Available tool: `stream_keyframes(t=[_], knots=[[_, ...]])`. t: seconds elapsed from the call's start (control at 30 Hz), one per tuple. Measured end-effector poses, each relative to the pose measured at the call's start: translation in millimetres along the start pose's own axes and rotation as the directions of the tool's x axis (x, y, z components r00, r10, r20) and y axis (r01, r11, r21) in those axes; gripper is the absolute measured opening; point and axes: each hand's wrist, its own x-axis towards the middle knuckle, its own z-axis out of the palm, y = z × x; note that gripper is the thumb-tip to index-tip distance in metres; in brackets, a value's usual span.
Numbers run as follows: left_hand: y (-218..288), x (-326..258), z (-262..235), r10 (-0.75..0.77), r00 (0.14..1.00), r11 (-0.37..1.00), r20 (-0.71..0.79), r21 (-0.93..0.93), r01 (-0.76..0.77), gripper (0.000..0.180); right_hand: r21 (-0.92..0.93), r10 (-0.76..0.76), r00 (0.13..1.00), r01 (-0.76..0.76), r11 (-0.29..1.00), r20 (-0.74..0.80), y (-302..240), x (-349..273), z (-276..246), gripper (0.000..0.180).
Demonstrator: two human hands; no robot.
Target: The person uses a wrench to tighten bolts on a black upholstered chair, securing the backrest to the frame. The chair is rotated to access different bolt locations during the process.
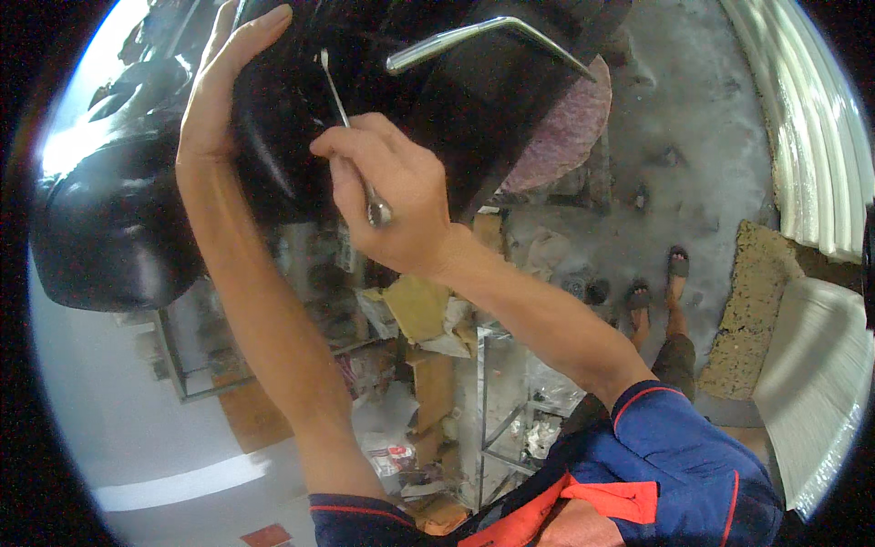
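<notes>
My right hand (pixel 392 187) is closed around a slim metal hand tool (pixel 334 87). Its rounded shiny end shows below my fist, and its thin shaft runs up to a small flattened tip over a dark padded piece (pixel 273 137). This piece has a smooth, glossy black cover; its upper part is cut off by the picture's edge. Along its left side lies my left hand (pixel 223 87), palm against the cover, thumb stretched out and fingers reaching up past the edge. A bent chrome bar (pixel 492 29) sticks out to the right above my right hand.
Another black padded piece (pixel 118 228) stands at the left. Below my arms are a metal frame rack (pixel 483 401), yellow cloth (pixel 417 308) and loose scraps. Plastic-wrapped rolls (pixel 820 137) and a speckled foam slab (pixel 752 310) line the right. A pinkish foam sheet (pixel 570 137) sits behind the chrome bar.
</notes>
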Motion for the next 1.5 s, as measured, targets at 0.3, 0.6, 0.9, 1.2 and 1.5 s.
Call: stream_keyframes(t=[0.3,0.6,0.9,1.2,1.5], knots=[[-2,3,2,-0.022,1.000,1.000,0.007,-0.014,0.022,0.054,-0.037,-0.022,0.999,0.021,0.999,-0.031,8,-10,10,0.027],[-1,4,2,-0.025,1.000,1.000,0.005,-0.006,0.025,0.044,-0.035,-0.078,0.997,0.077,0.996,-0.017,25,-13,13,0.025],[-3,2,-3,-0.100,0.995,0.995,-0.008,-0.030,0.100,0.036,-0.060,-0.063,0.997,0.066,0.996,0.049,13,13,7,0.018],[-2,-7,4,-0.076,0.996,0.997,0.036,-0.032,0.077,0.062,-0.039,-0.009,0.999,0.011,0.999,0.054,-7,14,2,0.019],[0,-4,10,0.046,0.998,0.999,-0.048,0.023,-0.045,0.091,-0.016,-0.057,0.997,0.058,0.998,0.061,10,5,1,0.016]])
